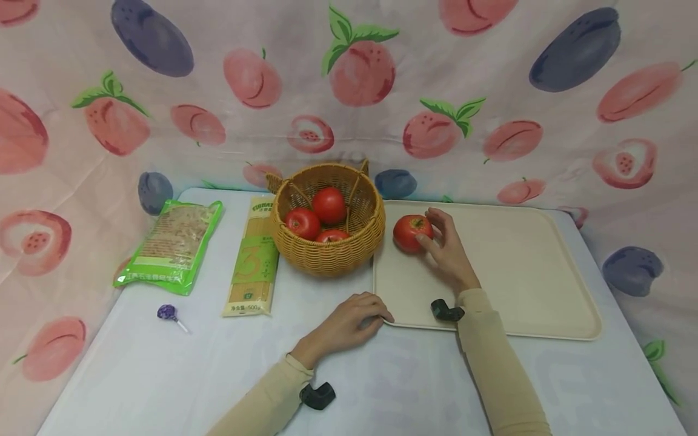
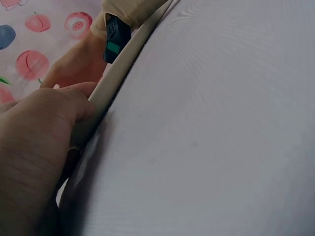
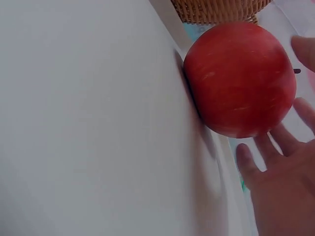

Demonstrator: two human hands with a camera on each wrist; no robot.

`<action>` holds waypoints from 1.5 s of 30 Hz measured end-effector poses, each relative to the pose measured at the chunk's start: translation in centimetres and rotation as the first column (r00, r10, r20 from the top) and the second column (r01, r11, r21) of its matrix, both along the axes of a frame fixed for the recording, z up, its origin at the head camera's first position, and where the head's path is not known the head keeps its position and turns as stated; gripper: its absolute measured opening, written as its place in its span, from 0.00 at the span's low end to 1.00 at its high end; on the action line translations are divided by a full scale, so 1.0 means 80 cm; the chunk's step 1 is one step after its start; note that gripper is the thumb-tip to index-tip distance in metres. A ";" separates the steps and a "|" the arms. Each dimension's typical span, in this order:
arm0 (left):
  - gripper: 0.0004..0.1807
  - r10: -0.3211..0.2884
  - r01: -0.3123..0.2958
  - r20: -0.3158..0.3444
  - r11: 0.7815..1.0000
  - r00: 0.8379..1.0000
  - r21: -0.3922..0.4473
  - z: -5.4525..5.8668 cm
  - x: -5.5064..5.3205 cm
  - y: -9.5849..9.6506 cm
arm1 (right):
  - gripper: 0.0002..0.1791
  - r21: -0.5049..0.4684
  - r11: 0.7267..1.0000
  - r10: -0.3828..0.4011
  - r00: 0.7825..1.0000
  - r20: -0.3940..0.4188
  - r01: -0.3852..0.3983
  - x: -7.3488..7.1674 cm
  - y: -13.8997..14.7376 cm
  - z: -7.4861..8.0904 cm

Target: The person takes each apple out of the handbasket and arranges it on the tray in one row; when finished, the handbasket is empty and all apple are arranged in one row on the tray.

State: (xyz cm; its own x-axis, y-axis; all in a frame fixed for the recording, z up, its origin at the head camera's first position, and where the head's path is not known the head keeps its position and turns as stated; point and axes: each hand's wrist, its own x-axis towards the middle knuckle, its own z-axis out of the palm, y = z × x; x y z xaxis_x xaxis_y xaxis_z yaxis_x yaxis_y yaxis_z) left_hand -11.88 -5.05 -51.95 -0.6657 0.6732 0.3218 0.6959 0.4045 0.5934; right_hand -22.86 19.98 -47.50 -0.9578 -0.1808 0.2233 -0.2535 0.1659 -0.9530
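A red apple (image 1: 412, 234) sits on the beige tray (image 1: 523, 272), near its left end. My right hand (image 1: 446, 249) is at the apple's right side, thumb and fingers spread around it. In the right wrist view, the fingers (image 3: 275, 147) are loosely parted beside the apple (image 3: 240, 79), with the thumb apart from it. At the tray's near left corner, my left hand (image 1: 349, 320) pinches the rim; the left wrist view has its thumb and forefinger at the tray edge (image 2: 115, 78). Several more red apples (image 1: 329, 205) lie in a woven basket (image 1: 327, 257) left of the tray.
Left of the basket lies a pack of noodles (image 1: 251, 266), partly behind it. Farther left are a green-edged food bag (image 1: 174, 242) and a purple-wrapped lollipop (image 1: 168, 312). A fruit-printed cloth (image 1: 305, 79) hangs behind the white table (image 1: 349, 393).
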 end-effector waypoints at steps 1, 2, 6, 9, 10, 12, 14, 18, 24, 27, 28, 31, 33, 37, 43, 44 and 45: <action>0.11 -0.002 0.002 -0.004 1.000 1.000 0.003 0.000 0.000 0.000 | 0.34 -0.014 1.000 -0.008 1.000 -0.017 0.008 0.000 0.000 0.000; 0.11 -0.003 0.003 -0.007 1.000 1.000 0.006 0.000 0.000 0.000 | 0.33 -0.028 0.999 -0.017 0.999 -0.034 0.016 0.001 0.000 0.000; 0.11 -0.001 0.001 -0.014 1.000 1.000 0.011 -0.001 0.002 -0.002 | 0.29 -0.072 0.996 -0.062 0.995 -0.084 0.056 0.003 -0.001 0.001; 0.11 0.003 -0.003 -0.016 1.000 1.000 0.011 -0.001 0.004 -0.003 | 0.26 -0.089 0.993 -0.087 0.989 -0.123 0.077 0.005 -0.003 0.004; 0.10 0.004 -0.003 -0.020 1.000 1.000 0.011 -0.001 0.004 -0.003 | 0.25 -0.093 0.992 -0.098 0.986 -0.134 0.086 0.005 -0.003 0.005; 0.11 0.006 -0.005 -0.006 1.000 1.000 0.010 -0.001 0.005 -0.003 | 0.24 -0.102 0.989 -0.121 0.980 -0.155 0.106 0.006 -0.005 0.008; 0.11 0.006 -0.006 -0.003 1.000 1.000 0.012 -0.001 0.006 -0.003 | 0.22 -0.114 0.986 -0.143 0.974 -0.178 0.124 0.006 -0.006 0.011; 0.10 0.021 -0.021 0.000 1.000 1.000 0.010 0.000 0.006 -0.005 | 0.20 -0.133 0.983 -0.153 0.963 -0.223 0.125 0.005 -0.010 0.018; 0.10 0.031 -0.031 0.024 1.000 0.999 0.006 -0.003 0.007 -0.007 | 0.18 -0.135 0.987 -0.117 0.960 -0.255 0.085 0.006 -0.019 0.029; 0.10 0.028 -0.029 0.026 1.000 0.999 0.009 -0.006 0.008 -0.008 | 0.17 -0.138 0.989 -0.079 0.959 -0.271 0.043 0.007 -0.025 0.035; 0.10 0.028 -0.028 0.024 1.000 0.999 0.011 -0.007 0.008 -0.008 | 0.17 -0.132 0.991 -0.063 0.958 -0.278 0.027 0.008 -0.028 0.037; 0.10 0.027 -0.028 0.015 1.000 1.000 0.013 -0.008 0.008 -0.007 | 0.17 -0.110 0.994 -0.011 0.954 -0.300 -0.023 0.009 -0.033 0.044; 0.11 0.024 -0.024 0.009 1.000 1.000 0.013 -0.007 0.007 -0.005 | 0.17 -0.077 0.996 0.023 0.947 -0.320 -0.050 0.009 -0.036 0.050; 0.11 0.011 -0.011 -0.001 1.000 1.000 0.016 -0.003 0.002 -0.001 | 0.16 -0.004 0.995 0.095 0.938 -0.334 -0.102 0.008 -0.040 0.067; 0.11 0.010 -0.010 0.006 1.000 1.000 0.011 0.003 0.000 0.001 | 0.15 0.184 0.970 0.209 0.925 -0.316 -0.157 0.001 -0.049 0.087; 0.11 0.010 -0.010 0.006 1.000 1.000 0.009 0.003 -0.001 0.001 | 0.15 0.216 0.962 0.230 0.920 -0.318 -0.166 -0.002 -0.050 0.087; 0.10 0.009 -0.009 0.004 1.000 1.000 0.008 0.003 -0.001 0.001 | 0.15 0.247 0.953 0.250 0.912 -0.325 -0.173 -0.006 -0.052 0.086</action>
State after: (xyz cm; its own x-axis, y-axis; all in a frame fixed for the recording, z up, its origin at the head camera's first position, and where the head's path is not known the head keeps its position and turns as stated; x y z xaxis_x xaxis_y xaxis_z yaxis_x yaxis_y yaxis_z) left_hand -11.93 -4.96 -51.74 -0.6732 0.6643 0.3248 0.6899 0.4062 0.5992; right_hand -23.34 15.85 -40.59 -0.7597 -0.4493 0.4701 -0.6137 0.2565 -0.7467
